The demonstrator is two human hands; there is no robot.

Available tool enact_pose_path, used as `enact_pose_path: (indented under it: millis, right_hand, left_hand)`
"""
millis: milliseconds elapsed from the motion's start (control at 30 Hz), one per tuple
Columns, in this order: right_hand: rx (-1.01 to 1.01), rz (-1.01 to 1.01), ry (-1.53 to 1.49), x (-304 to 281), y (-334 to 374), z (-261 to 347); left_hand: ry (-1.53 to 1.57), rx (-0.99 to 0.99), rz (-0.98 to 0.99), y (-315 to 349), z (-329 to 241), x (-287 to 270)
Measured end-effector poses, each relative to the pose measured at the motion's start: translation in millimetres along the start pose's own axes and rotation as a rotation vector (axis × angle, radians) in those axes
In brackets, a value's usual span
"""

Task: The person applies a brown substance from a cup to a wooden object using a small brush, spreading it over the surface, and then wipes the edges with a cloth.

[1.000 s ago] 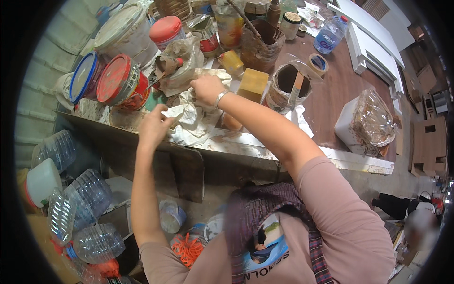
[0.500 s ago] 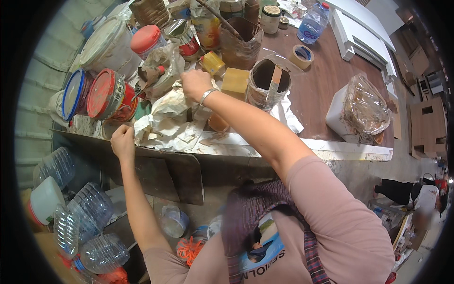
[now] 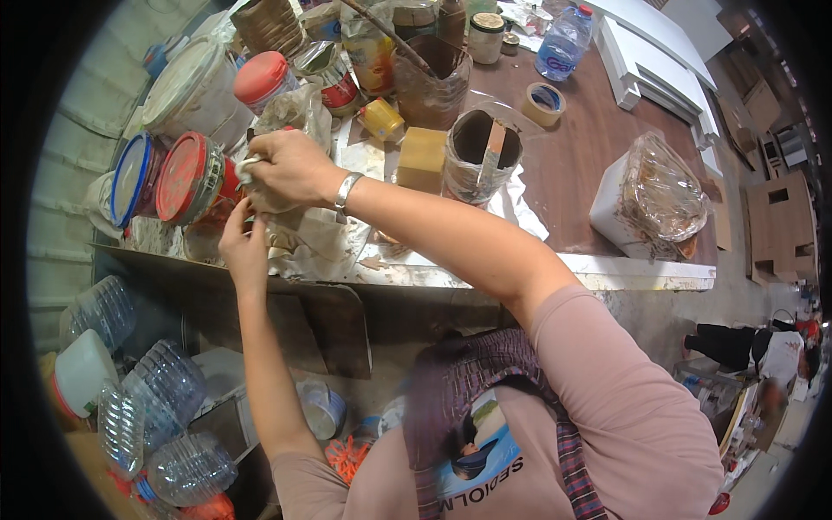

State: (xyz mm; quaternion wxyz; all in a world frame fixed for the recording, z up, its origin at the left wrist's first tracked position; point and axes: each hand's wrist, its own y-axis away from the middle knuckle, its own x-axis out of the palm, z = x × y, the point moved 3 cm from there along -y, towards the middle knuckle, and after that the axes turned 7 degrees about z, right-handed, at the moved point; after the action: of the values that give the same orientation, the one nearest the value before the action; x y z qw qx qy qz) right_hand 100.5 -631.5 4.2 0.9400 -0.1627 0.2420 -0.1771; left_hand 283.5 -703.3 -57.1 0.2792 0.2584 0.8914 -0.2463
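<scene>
My right hand (image 3: 293,169) is over the near left part of the table, its fingers closed on a bunched whitish rag (image 3: 249,173). Part of the rag hangs beneath the palm, hidden from above. Just below it, my left hand (image 3: 243,243) reaches up with bent fingers, thumb and forefinger apart. Its fingertips are close to the rag; whether they touch it I cannot tell. Crumpled, stained cloth (image 3: 325,247) lies on the table edge beside the hands. Left of them lies a red-lidded tub (image 3: 184,178) on its side, next to a blue-rimmed tub (image 3: 132,180).
A plastic-wrapped can (image 3: 459,178) with a wooden stick, a yellow block (image 3: 422,159) and a tape roll (image 3: 543,104) stand right of my hands. Farther right are a plastic-covered white bucket (image 3: 620,204) and white panels (image 3: 659,65). Empty bottles (image 3: 165,381) lie below left.
My right hand has moved left and nearer to me, bunching the rag that was spread between both hands. My left hand has shifted slightly right, and its fingers have loosened.
</scene>
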Motion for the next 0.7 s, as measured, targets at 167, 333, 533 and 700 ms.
enact_pose_path:
  millis: [167,333,533,700]
  right_hand:
    - [-0.031,0.056,-0.049,-1,8,-2]
    - [-0.06,-0.063,-0.153,-9,8,22]
    - [-0.129,-0.088,-0.196,-17,3,46]
    - [-0.233,-0.067,-0.265,-2,23,68]
  left_hand:
    - [0.57,-0.072,-0.069,-8,-10,-1]
    - [-0.225,-0.199,0.223,-6,1,-2]
    - [0.234,-0.302,0.296,-10,85,25]
    - [0.351,-0.477,0.376,-24,96,16]
